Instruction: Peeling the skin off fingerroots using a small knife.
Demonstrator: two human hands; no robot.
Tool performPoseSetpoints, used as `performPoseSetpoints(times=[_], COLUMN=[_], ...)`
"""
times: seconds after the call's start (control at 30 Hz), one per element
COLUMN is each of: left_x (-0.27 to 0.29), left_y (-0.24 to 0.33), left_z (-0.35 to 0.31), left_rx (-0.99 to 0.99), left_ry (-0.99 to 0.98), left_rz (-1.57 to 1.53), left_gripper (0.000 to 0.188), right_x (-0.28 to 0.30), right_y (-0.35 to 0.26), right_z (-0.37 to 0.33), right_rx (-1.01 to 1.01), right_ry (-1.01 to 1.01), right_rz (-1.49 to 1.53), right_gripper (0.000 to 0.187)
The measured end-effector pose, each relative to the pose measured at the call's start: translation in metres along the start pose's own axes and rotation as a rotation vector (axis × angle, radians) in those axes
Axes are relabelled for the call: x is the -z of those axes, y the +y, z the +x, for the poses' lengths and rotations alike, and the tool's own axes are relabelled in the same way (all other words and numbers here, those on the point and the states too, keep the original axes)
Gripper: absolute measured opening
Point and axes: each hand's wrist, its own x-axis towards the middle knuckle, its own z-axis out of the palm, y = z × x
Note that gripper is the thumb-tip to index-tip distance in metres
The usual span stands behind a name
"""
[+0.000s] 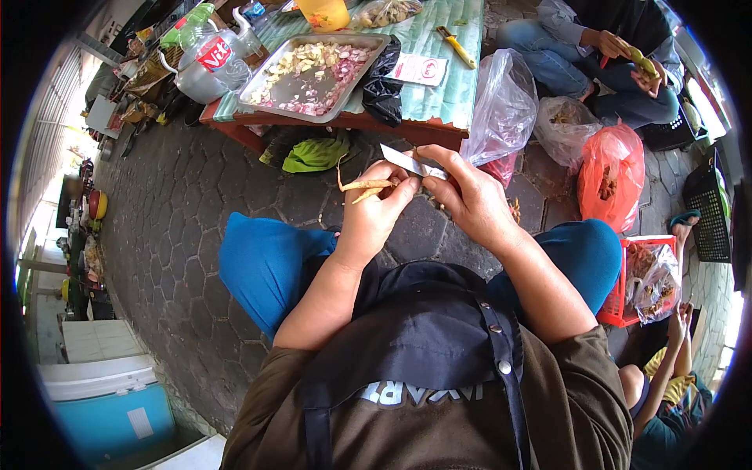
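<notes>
Between the fingers of my left hand (368,223) is a thin, branching yellow-brown root (365,185), its long prongs sticking out to the left. My right hand (479,202) grips a knife (403,160); its broad pale blade points up and left, just above my left fingertips. The knife's handle is mostly covered by my fingers. Both hands meet over the paving between my knees, in front of the low table (464,98). On that table a metal tray (304,84) holds pale and pinkish-purple slices.
A yellow-handled peeler (457,47), black bag (382,88) and kettle (201,82) are by the tray. Right stand a clear bag (501,106), an orange-red bag (612,180) and a red crate (613,301). A co-worker's hands (615,45) hold a long greenish piece; another person sits lower right.
</notes>
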Motion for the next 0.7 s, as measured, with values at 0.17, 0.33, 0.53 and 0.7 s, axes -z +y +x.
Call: performPoseSetpoints(times=[0.17,0.33,0.53,0.7], left_x=[-0.001,0.000,0.000,0.001], left_y=[0.002,0.004,0.001,-0.003], left_z=[-0.002,-0.001,0.001,0.001], left_rx=[0.005,0.061,-0.019,-0.035], left_ry=[-0.025,-0.007,-0.011,-0.007], left_rz=[0.002,-0.073,-0.050,-0.015], left_gripper=[0.020,0.027,0.024,0.014], right_x=[-0.001,-0.003,-0.001,-0.003], right_y=[0.006,0.009,0.000,0.002], right_z=[0.001,0.002,0.000,0.000], right_rx=[0.007,-0.018,0.017,0.071], right_ry=[-0.001,-0.028,0.007,0.025], right_rz=[-0.135,0.178,-0.045,-0.199], right_gripper=[0.034,0.035,0.036,0.034])
